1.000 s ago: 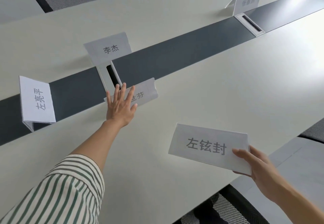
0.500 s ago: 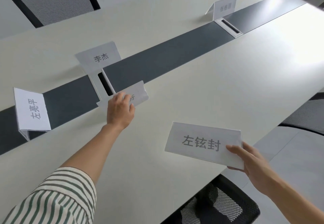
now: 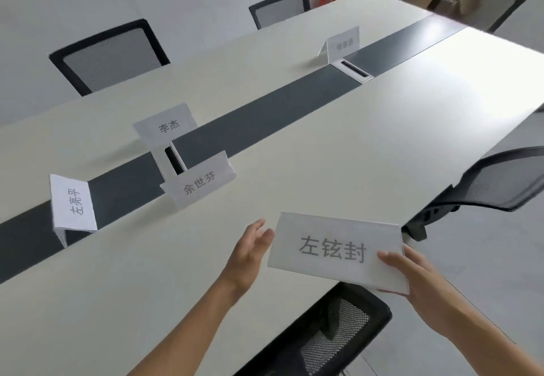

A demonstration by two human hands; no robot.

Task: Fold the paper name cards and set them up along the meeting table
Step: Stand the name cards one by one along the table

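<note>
Name card 左铉封 (image 3: 335,250) sits flat in our right hand (image 3: 424,284), fingers (image 3: 391,259) clamped on its right end, above the table (image 3: 323,152) edge. Our left hand (image 3: 250,253) hovers beside it, fingers apart. Four folded cards stand along the dark strip (image 3: 265,119).

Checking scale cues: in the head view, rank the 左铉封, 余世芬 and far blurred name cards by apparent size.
1. 左铉封 card, held in the right hand
2. 余世芬 card
3. Far blurred card

Nearness probably explains the order; true sizes may match.
</note>
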